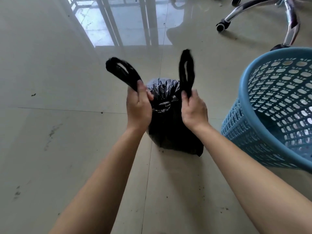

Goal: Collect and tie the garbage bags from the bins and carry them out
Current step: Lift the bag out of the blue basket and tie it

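Note:
A black garbage bag [170,129] stands on the tiled floor in the middle of the view, its top gathered and crinkled. Two looped handles rise from it. My left hand [138,107] is shut on the base of the left handle [121,71], which leans out to the left. My right hand [194,108] is shut on the base of the right handle [186,70], which stands almost upright. The two hands sit on either side of the bag's neck, apart from each other.
A light blue perforated plastic bin [249,92] stands just right of the bag, with no bag visible inside. Behind it is the chrome wheeled base of an office chair [290,29]. Glossy beige floor tiles [59,115] stretch to the left, with small dirt specks.

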`<control>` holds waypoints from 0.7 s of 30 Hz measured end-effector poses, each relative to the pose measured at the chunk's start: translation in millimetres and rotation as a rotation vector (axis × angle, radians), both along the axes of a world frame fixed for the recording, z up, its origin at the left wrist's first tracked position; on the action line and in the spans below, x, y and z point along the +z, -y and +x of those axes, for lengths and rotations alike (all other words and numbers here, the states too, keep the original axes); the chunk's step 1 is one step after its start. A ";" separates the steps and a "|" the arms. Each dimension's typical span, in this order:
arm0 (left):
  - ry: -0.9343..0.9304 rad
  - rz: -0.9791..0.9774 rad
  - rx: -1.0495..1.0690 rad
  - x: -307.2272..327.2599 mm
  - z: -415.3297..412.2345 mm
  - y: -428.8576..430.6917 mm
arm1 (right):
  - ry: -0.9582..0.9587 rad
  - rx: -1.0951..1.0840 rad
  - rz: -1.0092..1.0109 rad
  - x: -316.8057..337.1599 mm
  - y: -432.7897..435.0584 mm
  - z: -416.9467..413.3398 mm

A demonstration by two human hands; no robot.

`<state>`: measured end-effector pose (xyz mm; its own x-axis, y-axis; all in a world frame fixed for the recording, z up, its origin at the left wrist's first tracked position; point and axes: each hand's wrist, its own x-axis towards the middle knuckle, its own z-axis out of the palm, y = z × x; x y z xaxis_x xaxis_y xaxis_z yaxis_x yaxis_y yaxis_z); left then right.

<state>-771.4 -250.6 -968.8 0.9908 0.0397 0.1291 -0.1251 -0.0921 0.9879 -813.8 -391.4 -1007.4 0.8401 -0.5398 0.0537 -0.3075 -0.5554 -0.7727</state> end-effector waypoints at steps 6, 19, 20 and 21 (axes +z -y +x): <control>-0.030 0.026 -0.221 15.3 8.5 28.1 | -0.082 0.143 0.066 -3.6 4.7 -6.3; -0.711 0.154 -0.778 -13.9 16.5 4.1 | -0.230 0.509 -0.298 3.5 37.5 -21.5; -0.624 0.183 -0.847 -12.0 14.6 3.8 | -0.270 0.549 -0.368 6.0 37.2 -18.4; -0.560 0.184 -0.894 -8.9 11.9 4.4 | -0.299 0.581 -0.428 8.7 37.1 -15.6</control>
<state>-759.5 -255.0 -977.8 0.5706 -0.7038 -0.4232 0.2461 -0.3452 0.9057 -829.3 -428.5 -998.7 0.9933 0.0078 -0.1152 -0.0374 -0.9223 -0.3847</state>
